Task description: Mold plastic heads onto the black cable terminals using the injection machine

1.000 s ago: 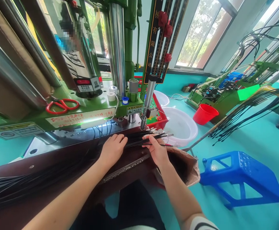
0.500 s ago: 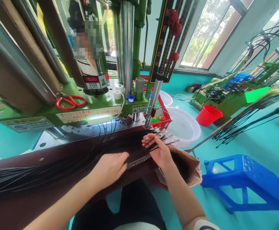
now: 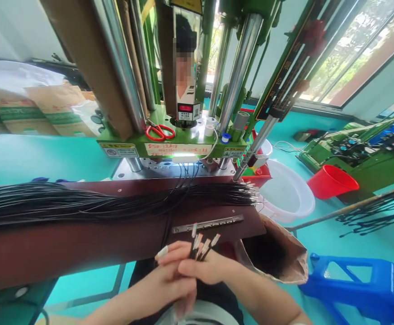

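Note:
Several black cables with small pale connector ends (image 3: 200,246) stick up out of my right hand (image 3: 213,266), which is closed around them. Its fingers reach left over the back of my left hand, one tip in a white cover. Directly beneath, my left hand (image 3: 165,282) is curled, its lower fingers blurred; whatever they hold is hidden. Both hands are in front of the table edge, close to my body. On the brown table, a narrow metal mould bar (image 3: 207,223) lies just beyond them. Farther back stretches a long bundle of black cables (image 3: 115,201).
Behind the table stands a green press (image 3: 115,135) with red-handled scissors (image 3: 159,132) on its plate; cables run into its lit lower part. To the right are an open paper bag (image 3: 300,257), a blue stool (image 3: 363,280), a white tub (image 3: 307,203) and a red bucket (image 3: 332,180).
My right hand has moved from the connector ends of the bundle back toward my body with several cables. My left hand has drawn back to meet it. The view has swung left.

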`<state>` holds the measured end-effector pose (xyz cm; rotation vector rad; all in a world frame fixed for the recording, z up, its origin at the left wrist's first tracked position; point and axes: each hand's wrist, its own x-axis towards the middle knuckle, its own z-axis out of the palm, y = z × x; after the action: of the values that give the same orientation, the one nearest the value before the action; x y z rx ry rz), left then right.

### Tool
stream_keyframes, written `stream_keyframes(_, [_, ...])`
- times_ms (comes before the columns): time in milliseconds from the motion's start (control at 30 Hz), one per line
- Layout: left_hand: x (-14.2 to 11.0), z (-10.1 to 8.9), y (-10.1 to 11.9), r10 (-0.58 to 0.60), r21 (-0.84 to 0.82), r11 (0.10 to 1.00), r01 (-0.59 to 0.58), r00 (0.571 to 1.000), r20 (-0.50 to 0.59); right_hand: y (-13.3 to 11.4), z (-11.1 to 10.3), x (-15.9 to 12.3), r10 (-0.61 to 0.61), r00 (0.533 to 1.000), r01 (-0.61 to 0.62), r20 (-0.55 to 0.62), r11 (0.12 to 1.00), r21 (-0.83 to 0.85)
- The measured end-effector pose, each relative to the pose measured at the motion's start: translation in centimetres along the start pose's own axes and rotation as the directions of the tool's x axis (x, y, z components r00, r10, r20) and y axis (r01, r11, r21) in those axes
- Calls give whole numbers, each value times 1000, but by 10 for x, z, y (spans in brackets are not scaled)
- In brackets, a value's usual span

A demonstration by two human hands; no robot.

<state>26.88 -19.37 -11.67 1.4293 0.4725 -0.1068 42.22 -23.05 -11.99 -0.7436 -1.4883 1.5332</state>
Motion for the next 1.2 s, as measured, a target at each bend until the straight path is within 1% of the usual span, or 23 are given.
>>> stream_keyframes(33, [5, 5, -2, 3, -126, 992, -11, 998, -63, 1, -2, 1, 35, 999, -33, -40, 997, 64])
stream_keyframes(67, [9, 8, -2, -3, -211, 977, -23, 992, -126, 1, -6, 2, 61, 993, -47, -97, 988, 145])
stream_keyframes(100, [14, 11, -1, -11, -262, 964, -36, 984, -176, -2, -12, 3, 70, 984, -31, -163, 973, 229])
stream_keyframes(133, [18, 13, 2, -15, -294, 955, -46, 980, -200, -6, -21, 3, 58, 969, 15, -239, 956, 293])
stream_keyframes(167, [22, 14, 5, -17, -316, 947, -50, 978, -207, -12, -30, 3, 29, 949, 76, -313, 945, 319])
stream_keyframes(200, [25, 15, 9, -21, -333, 942, -49, 978, -205, -19, -39, 3, -2, 928, 123, -373, 945, 302])
stream_keyframes(233, [29, 16, 13, -26, -351, 935, -48, 979, -201, -27, -48, 3, -14, 919, 125, -393, 958, 258])
stream_keyframes(267, [33, 17, 16, -28, -373, 927, -47, 981, -192, -34, -55, 3, -2, 927, 86, -376, 975, 205])
stream_keyframes(333, [42, 19, 20, -31, -422, 905, -49, 983, -182, -44, -65, 1, 73, 957, -50, -279, 995, 88])
stream_keyframes(367, [47, 20, 20, -31, -452, 890, -56, 982, -184, -47, -67, 0, 110, 966, -106, -235, 994, 29])
stream_keyframes(433, [57, 22, 20, -23, -511, 856, -80, 981, -193, -49, -69, -4, 131, 973, -148, -189, 986, -80])
stream_keyframes(600, [74, 24, 22, 8, -625, 771, -124, 983, -184, -45, -73, -13, 65, 984, -117, -168, 940, -319])
stream_keyframes(700, [79, 25, 27, 12, -655, 747, -119, 986, -166, -44, -76, -15, 19, 987, -84, -158, 905, -416])
stream_keyframes(767, [83, 26, 28, 29, -671, 730, -132, 986, -162, -43, -77, -15, 10, 990, -71, -138, 894, -443])
stream_keyframes(867, [90, 27, 23, 68, -691, 703, -168, 983, -170, -40, -78, -14, 10, 996, -49, -85, 880, -473])
stream_keyframes(967, [95, 25, 17, 90, -673, 713, -195, 978, -187, -33, -85, -15, 28, 999, -41, -37, 901, -431])
stream_keyframes(1000, [96, 23, 16, 97, -654, 722, -225, 969, -225, -31, -89, -17, 27, 999, -44, -47, 917, -396])
stream_keyframes(1033, [97, 20, 15, 108, -626, 730, -274, 951, -291, -28, -93, -19, 26, 996, -54, -81, 928, -369])
stream_keyframes(1067, [96, 16, 16, 121, -591, 731, -341, 917, -380, -26, -97, -22, 32, 990, -81, -135, 923, -376])
stream_keyframes(1100, [96, 11, 16, 132, -552, 723, -415, 867, -480, -24, -100, -26, 47, 980, -128, -193, 892, -433])
stream_keyframes(1133, [94, 6, 17, 138, -513, 708, -486, 807, -574, -22, -102, -31, 66, 970, -185, -234, 825, -534])
stream_keyframes(1167, [93, 0, 18, 136, -480, 690, -542, 748, -650, -21, -102, -35, 89, 964, -236, -249, 713, -660])
stream_keyframes(1200, [91, -5, 19, 126, -457, 675, -579, 702, -701, -20, -100, -39, 115, 963, -267, -245, 559, -785])
